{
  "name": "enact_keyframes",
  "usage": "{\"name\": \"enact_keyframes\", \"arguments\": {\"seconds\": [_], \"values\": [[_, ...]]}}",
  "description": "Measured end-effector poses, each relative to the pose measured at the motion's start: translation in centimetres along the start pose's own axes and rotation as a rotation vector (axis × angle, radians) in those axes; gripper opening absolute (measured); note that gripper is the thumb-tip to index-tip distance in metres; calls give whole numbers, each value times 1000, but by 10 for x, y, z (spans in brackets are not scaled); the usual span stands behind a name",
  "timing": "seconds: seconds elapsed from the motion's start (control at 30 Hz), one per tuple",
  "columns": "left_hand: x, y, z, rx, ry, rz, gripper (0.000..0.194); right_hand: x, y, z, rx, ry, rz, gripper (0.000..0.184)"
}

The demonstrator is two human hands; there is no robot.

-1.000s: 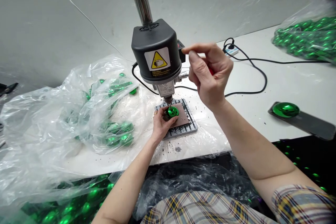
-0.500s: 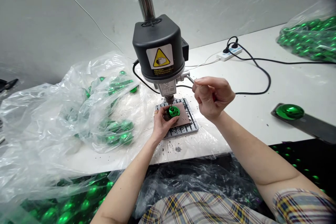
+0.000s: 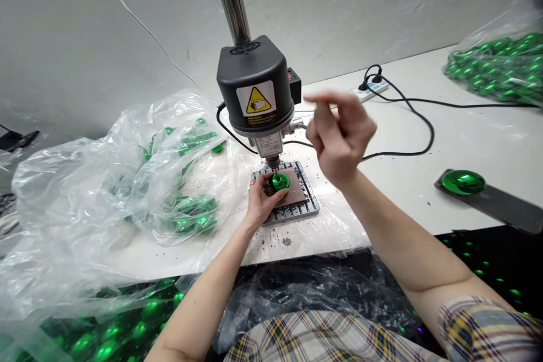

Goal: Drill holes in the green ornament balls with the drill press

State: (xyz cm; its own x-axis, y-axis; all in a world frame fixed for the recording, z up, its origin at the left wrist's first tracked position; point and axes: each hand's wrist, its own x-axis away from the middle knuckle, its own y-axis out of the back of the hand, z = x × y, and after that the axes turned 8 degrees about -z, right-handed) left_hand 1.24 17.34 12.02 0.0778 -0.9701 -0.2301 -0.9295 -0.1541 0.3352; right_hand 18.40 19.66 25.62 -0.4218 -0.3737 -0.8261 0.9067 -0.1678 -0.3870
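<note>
My left hand [image 3: 262, 199] pinches a shiny green ball [image 3: 280, 182] between thumb and fingers and holds it on a brown board [image 3: 298, 188]. The board lies on the slotted metal base [image 3: 311, 206] of a small black drill press [image 3: 257, 90]. Directly above the ball is the chuck [image 3: 274, 162], its bit at or just over the ball's top; contact is unclear. My right hand [image 3: 340, 136], slightly blurred, is closed at the drill's feed lever [image 3: 300, 124]. Most of the lever is hidden behind the fingers.
Clear plastic bags [image 3: 139, 181] with green balls spread over the table's left. At right, another green ball [image 3: 463, 182] sits on a dark phone-like slab [image 3: 504, 203]. Behind are a power strip [image 3: 375, 89], a black cable [image 3: 430, 130] and a bagged heap of green balls [image 3: 496, 68]. Dark shavings litter the base.
My right hand has risen and turned with the lever, its index finger higher. My left hand keeps the ball in place under the bit. The whole view has shifted slightly.
</note>
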Motion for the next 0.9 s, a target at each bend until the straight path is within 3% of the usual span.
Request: {"name": "enact_keyframes", "arguments": {"seconds": [0.1, 0.2, 0.3, 0.37, 0.4, 0.47, 0.53, 0.57, 0.67, 0.73, 0.8, 0.87, 0.9], "values": [[19, 4, -10, -86, -73, -97, 46, -37, -19, 4, 43, -254, 29, 16], [67, 16, -18, -186, -375, -144, 45, -57, -29, 6, 37, -371, 66, 24], [128, 32, -6, -236, -848, 65, 50, -57, -29, 9, 82, -372, 58, 24], [162, 42, 11, -409, -1090, 247, 48, -54, -28, 10, 106, -367, 49, 23], [176, 46, 20, -538, -1125, 343, 47, -53, -27, 10, 114, -365, 47, 24], [194, 55, 34, -785, -1035, 508, 51, -52, -25, 8, 116, -354, 50, 27], [201, 63, 39, -875, -918, 573, 54, -52, -24, 4, 86, -325, 62, 28], [199, 68, 37, -836, -924, 565, 51, -52, -24, 3, 60, -306, 65, 28], [166, 84, 24, -534, -1089, 364, 26, -51, -25, 2, -43, -260, 59, 24], [115, 96, 14, -463, -1007, 141, 18, -51, -26, 4, -102, -256, 33, 20], [43, 108, 6, -663, -599, 15, 26, -50, -27, 6, -121, -263, 13, 17], [-38, 119, 4, -875, -116, 25, 27, -49, -28, 8, -115, -265, 13, 15], [-76, 123, 5, -901, -40, 15, 27, -49, -28, 9, -110, -263, 15, 14]]}}
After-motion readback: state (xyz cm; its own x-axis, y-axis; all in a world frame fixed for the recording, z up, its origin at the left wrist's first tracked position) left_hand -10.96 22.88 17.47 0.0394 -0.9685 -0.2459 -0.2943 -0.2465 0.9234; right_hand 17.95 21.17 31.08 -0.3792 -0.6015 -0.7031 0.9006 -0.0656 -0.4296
